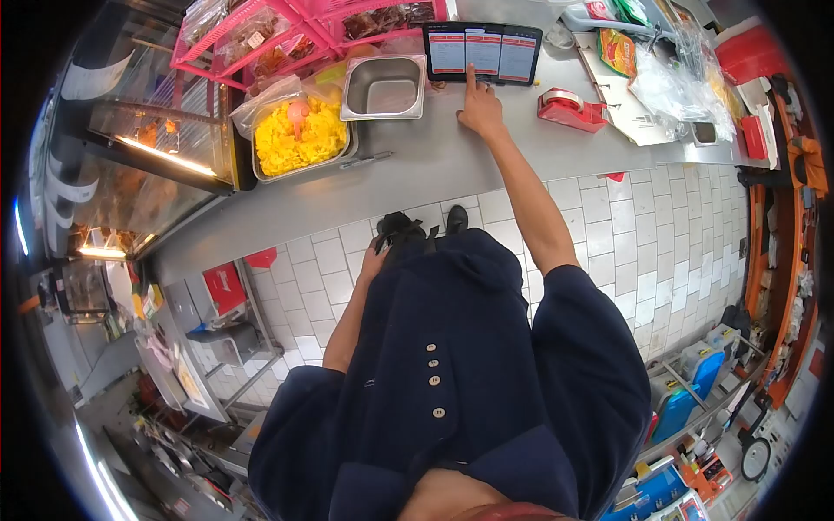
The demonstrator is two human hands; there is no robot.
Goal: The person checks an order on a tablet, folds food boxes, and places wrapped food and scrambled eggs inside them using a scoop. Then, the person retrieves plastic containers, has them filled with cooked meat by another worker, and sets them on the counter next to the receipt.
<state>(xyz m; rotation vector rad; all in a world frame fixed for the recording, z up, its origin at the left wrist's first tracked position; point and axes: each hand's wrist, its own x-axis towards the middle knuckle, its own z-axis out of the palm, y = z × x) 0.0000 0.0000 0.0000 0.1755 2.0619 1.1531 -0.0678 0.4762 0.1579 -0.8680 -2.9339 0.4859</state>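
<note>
My right hand reaches over the steel counter with its index finger stretched out. That fingertip meets the lower part of the screen of a black tablet, which shows white panels with red headers. Nothing is held in this hand. Low at my left side, my left hand has its fingers curled beside a dark strappy item. Whether the hand grips this item is hard to make out, as the fingers are partly hidden.
On the counter are a steel tray of yellow food with a pink scoop, a steel pan, a metal clip-like tool and a red tape dispenser. Pink baskets stand behind; a lit display case is left.
</note>
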